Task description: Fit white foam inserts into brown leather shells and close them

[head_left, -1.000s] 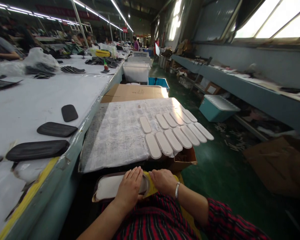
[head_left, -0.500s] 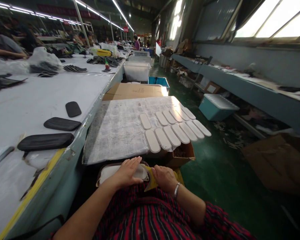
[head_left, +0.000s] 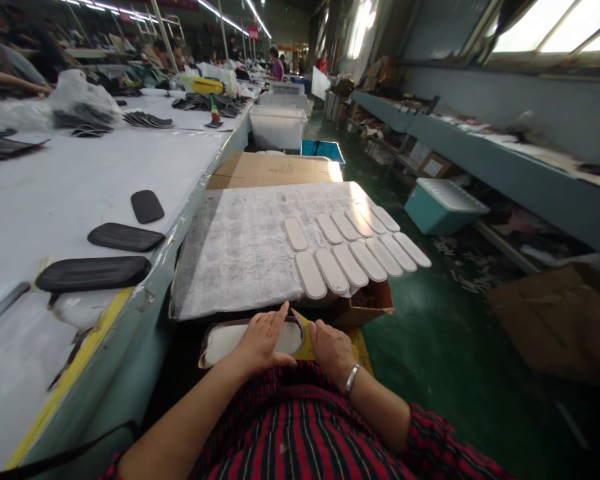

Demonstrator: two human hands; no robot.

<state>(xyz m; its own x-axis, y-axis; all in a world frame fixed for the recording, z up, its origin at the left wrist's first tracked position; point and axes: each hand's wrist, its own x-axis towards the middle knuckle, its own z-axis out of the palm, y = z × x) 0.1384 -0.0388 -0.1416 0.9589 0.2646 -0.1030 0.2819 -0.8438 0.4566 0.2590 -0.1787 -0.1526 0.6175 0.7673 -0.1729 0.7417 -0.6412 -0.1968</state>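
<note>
White pad (head_left: 225, 339), near the pale pads (head_left: 310, 275) at right edge of the surface (head_left: 245, 247), has dark rim; open left hand (head_left: 264, 341) covers its middle, curled right hand (head_left: 333, 350) holds yellow sheet (head_left: 303, 337).

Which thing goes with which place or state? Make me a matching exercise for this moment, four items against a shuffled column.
1. Left hand
2. Right hand
3. Three black pieces
4. Lidded teal bin

A. On the green floor
B. Spread over a white oblong
C. On the white-topped table
D. Fingers bent, holding a yellow sheet

Right pairs: 1-B, 2-D, 3-C, 4-A
</note>
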